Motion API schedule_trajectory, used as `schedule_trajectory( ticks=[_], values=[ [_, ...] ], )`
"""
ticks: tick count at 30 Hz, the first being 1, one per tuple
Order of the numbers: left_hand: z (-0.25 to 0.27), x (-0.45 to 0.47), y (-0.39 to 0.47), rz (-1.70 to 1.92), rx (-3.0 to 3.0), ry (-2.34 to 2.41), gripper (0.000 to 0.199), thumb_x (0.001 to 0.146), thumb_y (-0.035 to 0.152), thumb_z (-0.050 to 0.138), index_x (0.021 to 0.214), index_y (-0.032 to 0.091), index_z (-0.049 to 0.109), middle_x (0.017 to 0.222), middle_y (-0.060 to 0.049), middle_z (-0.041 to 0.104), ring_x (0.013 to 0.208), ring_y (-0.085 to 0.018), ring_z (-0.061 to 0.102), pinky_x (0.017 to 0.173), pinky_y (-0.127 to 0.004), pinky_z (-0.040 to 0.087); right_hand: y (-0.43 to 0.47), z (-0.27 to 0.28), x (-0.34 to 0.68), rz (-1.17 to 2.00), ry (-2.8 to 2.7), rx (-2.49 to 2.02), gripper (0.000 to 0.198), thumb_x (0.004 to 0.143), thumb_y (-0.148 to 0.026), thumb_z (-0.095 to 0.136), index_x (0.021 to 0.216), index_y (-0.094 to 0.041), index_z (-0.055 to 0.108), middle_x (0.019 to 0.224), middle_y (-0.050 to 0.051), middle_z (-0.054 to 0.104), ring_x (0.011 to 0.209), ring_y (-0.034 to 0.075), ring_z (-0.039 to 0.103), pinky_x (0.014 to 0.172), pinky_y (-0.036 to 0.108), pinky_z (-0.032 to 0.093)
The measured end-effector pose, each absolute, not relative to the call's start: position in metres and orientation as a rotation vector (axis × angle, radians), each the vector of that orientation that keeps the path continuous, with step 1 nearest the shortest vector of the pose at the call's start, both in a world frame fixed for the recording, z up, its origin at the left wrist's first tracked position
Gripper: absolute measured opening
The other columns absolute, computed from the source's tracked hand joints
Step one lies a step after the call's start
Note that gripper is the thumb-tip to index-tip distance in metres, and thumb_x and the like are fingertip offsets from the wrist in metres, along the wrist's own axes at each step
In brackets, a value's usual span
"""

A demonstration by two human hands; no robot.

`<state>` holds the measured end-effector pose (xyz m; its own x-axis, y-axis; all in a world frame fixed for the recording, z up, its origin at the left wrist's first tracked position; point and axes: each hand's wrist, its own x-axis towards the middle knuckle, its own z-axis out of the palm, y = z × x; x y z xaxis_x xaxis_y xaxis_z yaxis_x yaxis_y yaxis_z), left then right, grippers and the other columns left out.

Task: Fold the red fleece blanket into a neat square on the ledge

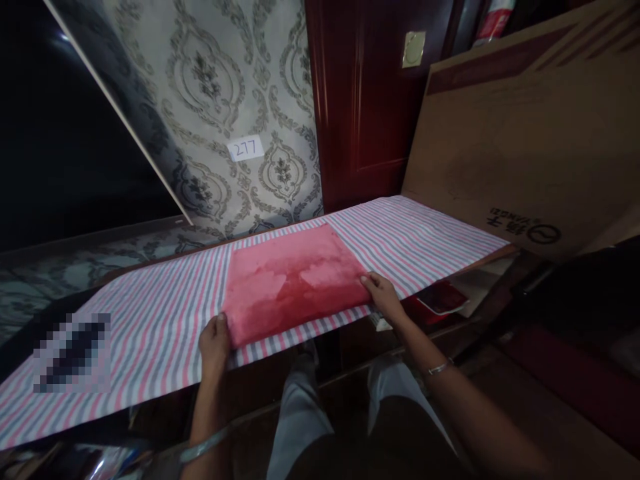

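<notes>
A pink-red plush cloth, folded into a flat rectangle, lies on a long board covered with pink, grey and white striped fabric. My left hand grips the cloth's near left corner, thumb on top. My right hand pinches the near right corner at the board's front edge. Both wrists wear thin bangles. My legs in grey trousers show below the board.
A large cardboard sheet leans at the right behind the board. A dark red door and patterned wallpaper with a white label "277" stand behind. A dark panel fills the left. Red items lie under the board's right end.
</notes>
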<state>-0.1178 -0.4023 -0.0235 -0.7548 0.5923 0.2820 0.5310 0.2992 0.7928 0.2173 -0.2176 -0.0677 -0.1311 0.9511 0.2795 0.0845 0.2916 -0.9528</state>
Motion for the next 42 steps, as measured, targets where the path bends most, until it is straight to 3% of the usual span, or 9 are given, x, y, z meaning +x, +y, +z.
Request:
schedule_trajectory(
  ticks=[8,12,15,19,21,25,33,42],
  values=[
    [-0.025,-0.122,-0.397,1.415,1.015,2.588,0.028,0.082,0.042,0.039,0.071,0.023,0.056,0.075,-0.008,0.066,0.078,-0.025,0.059,0.076,-0.038,0.046,-0.214,-0.072,0.221,0.917,-1.410,-1.060,0.039,0.078,-0.057,0.047,0.078,-0.021,0.061,0.074,0.003,0.063,0.075,0.022,0.058,0.073,0.033,0.045],
    [-0.013,-0.114,-0.403,1.455,1.057,2.778,0.040,0.085,0.044,0.044,0.101,0.015,0.066,0.097,-0.012,0.069,0.088,-0.027,0.062,0.083,-0.042,0.049,-0.224,-0.059,0.223,0.599,-1.485,-1.117,0.046,0.088,-0.048,0.041,0.109,-0.017,0.067,0.105,0.013,0.070,0.100,0.029,0.060,0.092,0.045,0.046],
    [0.006,-0.088,-0.391,1.293,1.621,2.818,0.050,0.092,0.041,0.040,0.128,0.013,0.060,0.127,-0.018,0.063,0.121,-0.033,0.055,0.104,-0.049,0.041,-0.238,-0.031,0.200,0.276,-1.811,-1.037,0.047,0.095,-0.041,0.039,0.130,-0.020,0.062,0.133,0.013,0.061,0.130,0.031,0.047,0.112,0.050,0.032],
    [0.023,-0.051,-0.350,0.760,2.135,2.595,0.056,0.095,0.042,0.042,0.146,0.020,0.048,0.157,-0.012,0.041,0.148,-0.033,0.028,0.120,-0.057,0.018,-0.247,-0.002,0.149,0.146,-2.222,-0.984,0.054,0.098,-0.040,0.043,0.149,-0.026,0.045,0.160,0.008,0.036,0.148,0.034,0.023,0.117,0.058,0.020],
    [0.020,-0.045,-0.330,0.547,2.093,2.598,0.060,0.095,0.047,0.043,0.149,0.022,0.045,0.161,-0.011,0.033,0.150,-0.037,0.021,0.119,-0.064,0.011,-0.244,-0.003,0.132,0.137,-2.349,-1.021,0.056,0.097,-0.045,0.046,0.151,-0.027,0.044,0.161,0.008,0.033,0.150,0.037,0.020,0.116,0.063,0.016],
    [0.002,-0.054,-0.315,0.314,1.912,2.625,0.063,0.096,0.050,0.041,0.153,0.022,0.040,0.163,-0.010,0.028,0.150,-0.042,0.018,0.114,-0.072,0.013,-0.233,-0.023,0.125,0.157,-2.429,-1.105,0.058,0.097,-0.050,0.048,0.151,-0.030,0.043,0.161,0.007,0.033,0.149,0.039,0.020,0.116,0.066,0.014],
    [-0.005,-0.057,-0.317,0.200,1.879,2.657,0.066,0.096,0.054,0.038,0.156,0.026,0.031,0.166,-0.005,0.020,0.152,-0.038,0.013,0.116,-0.069,0.016,-0.234,-0.030,0.128,0.108,-2.446,-1.134,0.059,0.099,-0.053,0.043,0.153,-0.031,0.039,0.163,0.004,0.029,0.151,0.036,0.018,0.118,0.063,0.014],
    [0.002,-0.056,-0.317,0.106,1.894,2.622,0.067,0.097,0.056,0.033,0.157,0.025,0.029,0.165,-0.008,0.021,0.151,-0.039,0.016,0.116,-0.069,0.015,-0.235,-0.025,0.131,0.119,-2.502,-1.143,0.058,0.099,-0.052,0.042,0.153,-0.030,0.040,0.162,0.006,0.031,0.150,0.035,0.021,0.118,0.060,0.018]
  ],
)
